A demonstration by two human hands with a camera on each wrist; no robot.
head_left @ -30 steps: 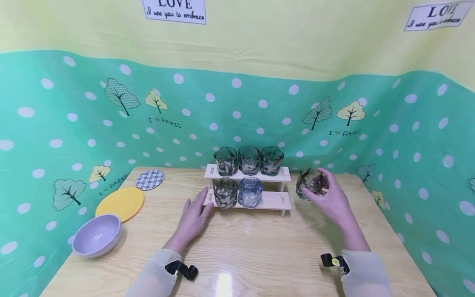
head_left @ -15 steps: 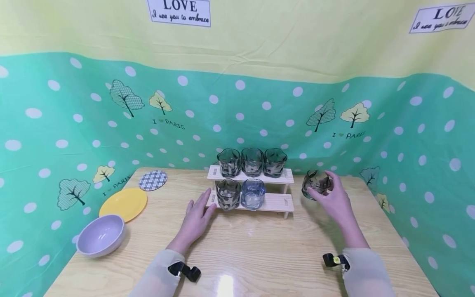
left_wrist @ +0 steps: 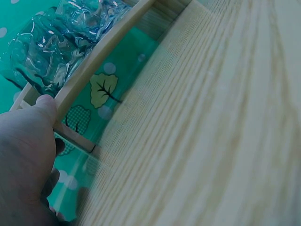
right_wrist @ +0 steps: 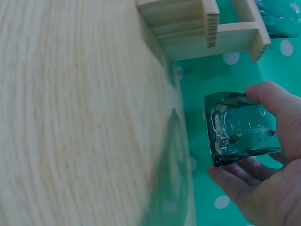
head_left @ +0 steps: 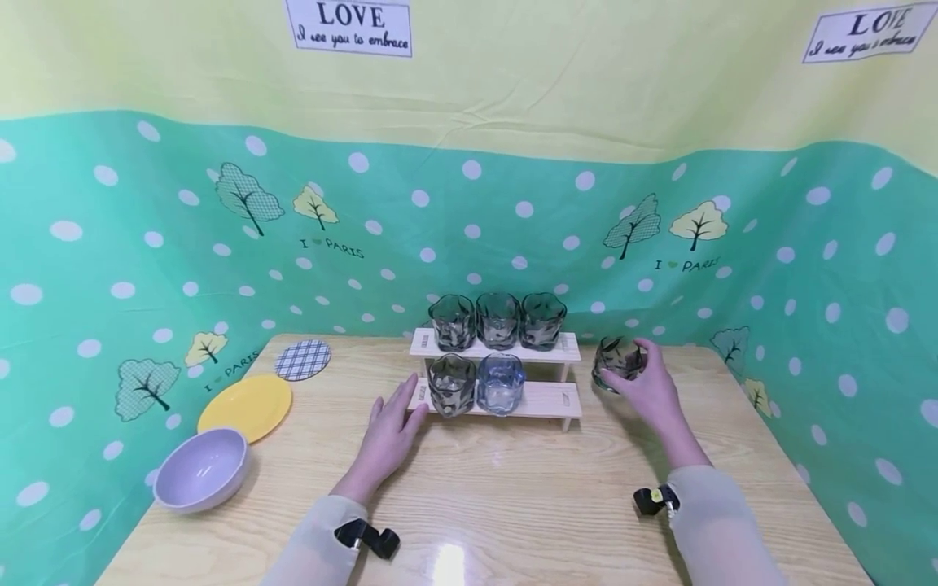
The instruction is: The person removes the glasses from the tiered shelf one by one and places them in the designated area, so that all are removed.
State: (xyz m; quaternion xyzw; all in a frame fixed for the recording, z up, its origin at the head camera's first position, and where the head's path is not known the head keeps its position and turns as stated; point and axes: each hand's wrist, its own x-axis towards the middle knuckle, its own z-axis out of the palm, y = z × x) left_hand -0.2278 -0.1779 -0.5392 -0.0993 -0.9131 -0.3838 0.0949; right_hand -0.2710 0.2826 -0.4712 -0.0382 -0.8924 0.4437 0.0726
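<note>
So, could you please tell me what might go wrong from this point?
The held glass is above the table, pinched between the thumb and fingers of the right grip, so it could slip and drop. If set on the bare right part of the lower shelf, it might knock the blue glass beside that space. The left grip is at the shelf's left end; a nudge there could jostle the smoky glass nearby.

With the rack (head_left: 550, 397) as clock centre and the curtain (head_left: 469, 218) behind at twelve o'clock, three glasses (head_left: 498, 324) stand on its upper tier (head_left: 569, 348), two glasses (head_left: 501, 389) on the lower tier (head_left: 538, 404). The right hand's (head_left: 650, 391) glass (head_left: 611, 362) is at three, the left hand (head_left: 387, 431) at eight. At nine lies a plate (head_left: 245, 404), a bowl (head_left: 203, 470) at its seven, a coaster (head_left: 304, 360) at its one.
</note>
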